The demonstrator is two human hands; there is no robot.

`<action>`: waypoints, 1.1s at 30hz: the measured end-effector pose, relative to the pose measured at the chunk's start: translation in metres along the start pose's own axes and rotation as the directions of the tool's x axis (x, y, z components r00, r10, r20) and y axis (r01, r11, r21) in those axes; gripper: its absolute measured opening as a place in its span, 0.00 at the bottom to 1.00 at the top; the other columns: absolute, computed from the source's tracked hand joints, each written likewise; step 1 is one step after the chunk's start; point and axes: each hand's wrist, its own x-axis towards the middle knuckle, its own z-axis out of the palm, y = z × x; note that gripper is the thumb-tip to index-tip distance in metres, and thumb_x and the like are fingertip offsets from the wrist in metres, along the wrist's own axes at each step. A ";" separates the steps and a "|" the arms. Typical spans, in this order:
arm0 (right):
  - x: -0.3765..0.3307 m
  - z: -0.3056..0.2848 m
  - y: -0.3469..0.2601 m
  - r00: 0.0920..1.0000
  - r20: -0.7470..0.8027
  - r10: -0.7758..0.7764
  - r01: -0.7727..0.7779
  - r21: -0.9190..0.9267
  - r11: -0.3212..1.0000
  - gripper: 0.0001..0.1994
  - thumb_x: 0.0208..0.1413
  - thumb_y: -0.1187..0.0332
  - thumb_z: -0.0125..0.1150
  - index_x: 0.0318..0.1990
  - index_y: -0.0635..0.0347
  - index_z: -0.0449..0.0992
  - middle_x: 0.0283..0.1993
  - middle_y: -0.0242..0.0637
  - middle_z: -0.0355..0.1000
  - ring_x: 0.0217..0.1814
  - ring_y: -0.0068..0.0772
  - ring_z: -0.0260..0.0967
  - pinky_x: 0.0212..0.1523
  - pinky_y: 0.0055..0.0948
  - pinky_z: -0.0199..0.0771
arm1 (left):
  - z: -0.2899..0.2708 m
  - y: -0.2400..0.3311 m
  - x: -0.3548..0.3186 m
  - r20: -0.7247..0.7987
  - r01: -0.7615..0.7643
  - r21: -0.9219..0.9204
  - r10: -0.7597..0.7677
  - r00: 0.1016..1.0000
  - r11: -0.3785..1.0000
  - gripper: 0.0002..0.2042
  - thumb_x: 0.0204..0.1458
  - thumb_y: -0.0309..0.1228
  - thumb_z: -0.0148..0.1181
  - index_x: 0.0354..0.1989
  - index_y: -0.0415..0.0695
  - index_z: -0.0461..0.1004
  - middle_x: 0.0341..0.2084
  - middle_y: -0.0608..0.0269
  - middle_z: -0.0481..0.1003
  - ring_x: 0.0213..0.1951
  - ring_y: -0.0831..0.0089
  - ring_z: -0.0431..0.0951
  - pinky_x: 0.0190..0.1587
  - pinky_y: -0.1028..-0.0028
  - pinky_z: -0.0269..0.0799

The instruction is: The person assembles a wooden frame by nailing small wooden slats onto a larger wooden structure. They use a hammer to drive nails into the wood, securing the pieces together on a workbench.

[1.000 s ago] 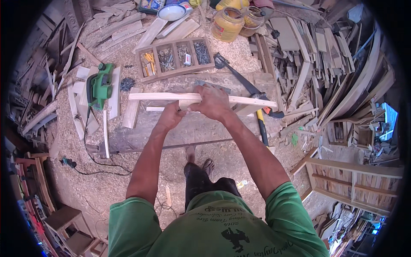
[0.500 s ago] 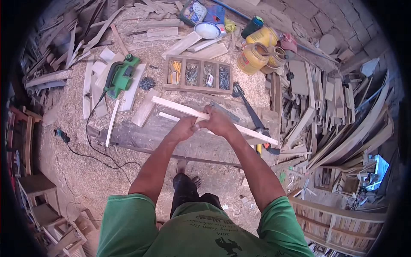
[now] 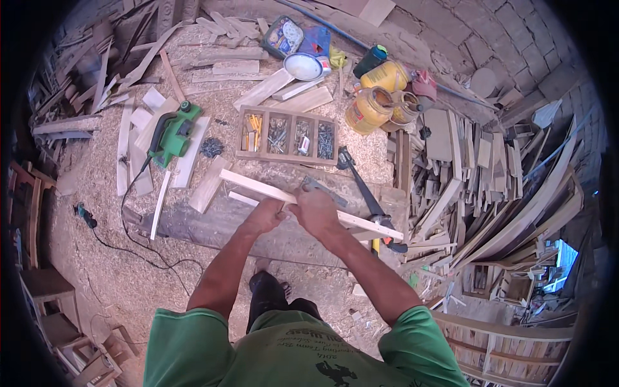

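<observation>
A long pale wooden strip (image 3: pixel 255 184) slants across the workbench (image 3: pixel 193 216), its far-left end over a wider flat board (image 3: pixel 207 185). My left hand (image 3: pixel 264 217) is closed at the strip's near side, fingers curled in. Close beside it, my right hand (image 3: pixel 317 209) wraps over the strip's middle from above. The fingertips of both hands nearly meet, and what lies between them is partly hidden. A second, thinner pale strip (image 3: pixel 243 198) runs under my hands. Just beyond my right hand lies a flat grey piece (image 3: pixel 325 191).
Beyond the strip sits a wooden tray (image 3: pixel 287 158) of pencils, nails and screws. A green electric planer (image 3: pixel 174 137) with its cord is at left. A long dark tool (image 3: pixel 364 188) lies at right, near yellow jars (image 3: pixel 369 111) and stacked offcuts (image 3: pixel 483 155).
The whole view has shifted, so the bench appears lower and slightly left. My right hand has turned a little over the strip; both hands stay at its middle.
</observation>
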 end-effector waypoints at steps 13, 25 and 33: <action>-0.090 -0.016 0.065 0.925 -0.365 0.104 -0.122 -0.028 0.992 0.32 0.60 0.57 0.77 0.71 0.50 0.75 0.63 0.40 0.76 0.71 0.47 0.71 0.80 0.68 0.53 | -0.046 0.093 -0.023 -0.052 0.323 0.218 -0.320 0.946 0.921 0.20 0.59 0.34 0.71 0.58 0.42 0.80 0.49 0.40 0.85 0.52 0.36 0.84 0.53 0.43 0.79; -0.240 0.112 0.130 0.712 -0.427 0.558 -0.499 0.251 0.829 0.28 0.63 0.60 0.72 0.71 0.50 0.76 0.72 0.53 0.71 0.75 0.62 0.66 0.78 0.64 0.56 | -0.062 0.026 0.134 0.319 -0.056 0.458 -0.105 0.942 0.887 0.43 0.52 0.48 0.78 0.76 0.45 0.70 0.65 0.40 0.77 0.69 0.40 0.73 0.74 0.47 0.67; -0.320 0.171 0.155 0.608 -0.181 0.773 -0.752 0.180 0.634 0.48 0.59 0.60 0.77 0.85 0.42 0.57 0.78 0.61 0.61 0.78 0.69 0.61 0.76 0.62 0.63 | 0.006 -0.093 -0.028 -0.222 0.146 0.489 -0.039 0.974 0.860 0.37 0.59 0.52 0.73 0.73 0.45 0.72 0.62 0.44 0.76 0.65 0.39 0.75 0.71 0.44 0.67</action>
